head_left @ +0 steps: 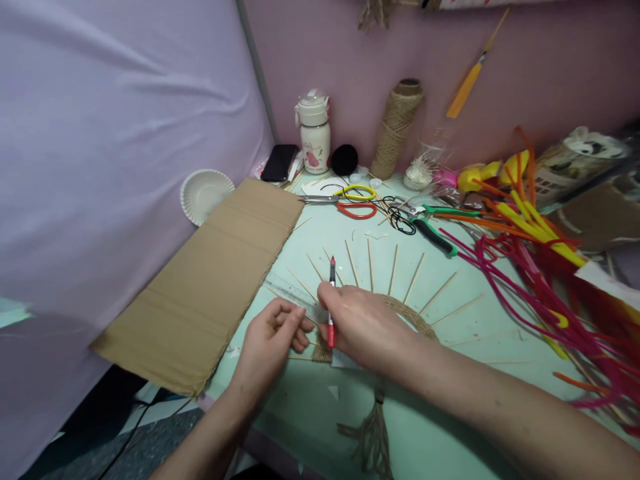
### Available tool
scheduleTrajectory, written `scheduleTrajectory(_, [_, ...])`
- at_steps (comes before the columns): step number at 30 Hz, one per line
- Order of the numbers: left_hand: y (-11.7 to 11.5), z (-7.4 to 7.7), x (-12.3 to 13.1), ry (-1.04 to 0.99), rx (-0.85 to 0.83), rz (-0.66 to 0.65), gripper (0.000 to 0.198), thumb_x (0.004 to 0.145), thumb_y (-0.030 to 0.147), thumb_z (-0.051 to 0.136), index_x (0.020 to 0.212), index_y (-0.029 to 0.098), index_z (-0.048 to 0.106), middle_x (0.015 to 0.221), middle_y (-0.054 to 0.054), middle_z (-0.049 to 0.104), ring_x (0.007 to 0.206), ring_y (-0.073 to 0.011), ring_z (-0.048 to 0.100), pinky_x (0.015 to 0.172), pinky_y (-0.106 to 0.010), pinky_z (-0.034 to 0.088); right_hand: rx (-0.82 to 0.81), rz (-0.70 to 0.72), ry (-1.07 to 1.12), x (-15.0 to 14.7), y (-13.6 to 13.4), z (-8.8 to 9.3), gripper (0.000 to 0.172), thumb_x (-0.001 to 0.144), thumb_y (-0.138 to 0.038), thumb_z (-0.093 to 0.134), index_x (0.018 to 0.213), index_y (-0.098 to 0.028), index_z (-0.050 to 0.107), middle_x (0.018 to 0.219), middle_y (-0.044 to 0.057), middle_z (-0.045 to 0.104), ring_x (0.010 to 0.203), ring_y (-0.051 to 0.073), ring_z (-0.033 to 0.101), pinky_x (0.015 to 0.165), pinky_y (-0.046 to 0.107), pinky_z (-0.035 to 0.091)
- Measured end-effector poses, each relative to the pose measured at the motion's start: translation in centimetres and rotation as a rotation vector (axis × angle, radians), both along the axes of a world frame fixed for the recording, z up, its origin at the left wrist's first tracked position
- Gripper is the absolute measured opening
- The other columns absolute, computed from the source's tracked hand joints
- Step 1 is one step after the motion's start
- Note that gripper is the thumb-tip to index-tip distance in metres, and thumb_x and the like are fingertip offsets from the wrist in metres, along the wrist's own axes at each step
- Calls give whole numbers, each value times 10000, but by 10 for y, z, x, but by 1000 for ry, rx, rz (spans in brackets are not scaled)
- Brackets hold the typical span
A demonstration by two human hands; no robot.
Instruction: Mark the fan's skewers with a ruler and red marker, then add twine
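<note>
A half-round of woven twine [407, 310] with thin wooden sticks [371, 263] fanning out from it lies on the pale green table. My right hand [365, 320] is over its left part, closed around a red pen [332, 267] that stands nearly upright, red tip up. Beside it my left hand [277, 337] has its thumb pressed to curled fingers at the left sticks; what they grip, if anything, is hidden. A clear ruler [290, 291] lies between the hands, its right end covered by my right hand.
A cardboard sheet [200, 287] lies on the left, a paper cup-like dish [206, 193] behind it. Scissors [350, 200], green-handled pliers [433, 230], a bottle [315, 137] and a twine spool [397, 127] are at the back. Pipe cleaners [530, 267] crowd the right; a twine tassel [375, 427] lies in front.
</note>
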State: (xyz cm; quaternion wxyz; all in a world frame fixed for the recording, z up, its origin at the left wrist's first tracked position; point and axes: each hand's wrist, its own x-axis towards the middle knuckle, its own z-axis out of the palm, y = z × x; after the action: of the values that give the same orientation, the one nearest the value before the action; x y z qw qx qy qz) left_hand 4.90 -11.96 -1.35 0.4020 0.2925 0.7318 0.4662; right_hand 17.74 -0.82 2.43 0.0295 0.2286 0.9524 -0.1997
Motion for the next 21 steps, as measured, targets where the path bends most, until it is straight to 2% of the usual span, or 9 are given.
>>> scheduleTrajectory(3, [-8, -2, -7, 451, 94, 25, 172, 809, 366, 624, 813, 195, 606, 763, -37, 677, 650, -149, 625, 629, -266, 509, -22, -57, -18, 0, 2, 3, 193, 754, -94, 544, 929, -167, 511, 763, 74, 646, 635, 180, 579, 488, 266, 207])
scheduleTrajectory(5, [-10, -6, -11, 721, 225, -24, 119, 814, 289, 625, 898, 211, 658, 904, -59, 676, 798, -172, 638, 739, -289, 522, -26, -62, -19, 1, 3, 4, 184, 757, -92, 547, 920, -168, 510, 746, 69, 644, 613, 173, 574, 482, 264, 201])
scheduleTrajectory(7, [-10, -9, -14, 881, 339, -121, 172, 837, 225, 588, 982, 227, 681, 1056, -82, 658, 893, -177, 636, 810, -307, 524, -26, -57, -10, 1, 3, 3, 180, 758, -88, 546, 914, -170, 509, 718, 57, 635, 590, 164, 564, 475, 261, 198])
scheduleTrajectory(9, [-9, -12, -15, 942, 387, -222, 213, 852, 191, 561, 1014, 239, 691, 1102, -88, 662, 921, -177, 644, 838, -309, 530, -31, -51, 9, 2, 3, 1, 180, 757, -92, 550, 913, -174, 509, 695, 42, 626, 569, 155, 553, 468, 258, 194])
scheduleTrajectory(12, [-7, -13, -15, 918, 391, -327, 220, 863, 167, 543, 995, 236, 706, 1036, -80, 706, 943, -185, 662, 858, -301, 540, -51, -47, 31, 2, 3, -3, 183, 750, -110, 571, 909, -179, 512, 679, 27, 620, 552, 144, 541, 464, 253, 186])
scheduleTrajectory(18, [-8, -16, -14, 862, 404, -355, 194, 848, 164, 582, 964, 221, 727, 1023, -79, 727, 938, -185, 686, 869, -286, 553, -141, -20, 9, 0, 4, -5, 170, 763, -146, 612, 900, -174, 516, 686, 22, 618, 564, 139, 526, 476, 243, 205])
scheduleTrajectory(21, [-9, -18, -16, 877, 405, -364, 187, 842, 169, 598, 959, 223, 732, 1018, -76, 730, 924, -182, 693, 860, -281, 559, -176, -41, 38, 3, 11, -2, 184, 788, -257, 658, 880, -191, 513, 671, 7, 594, 561, 138, 510, 480, 237, 215])
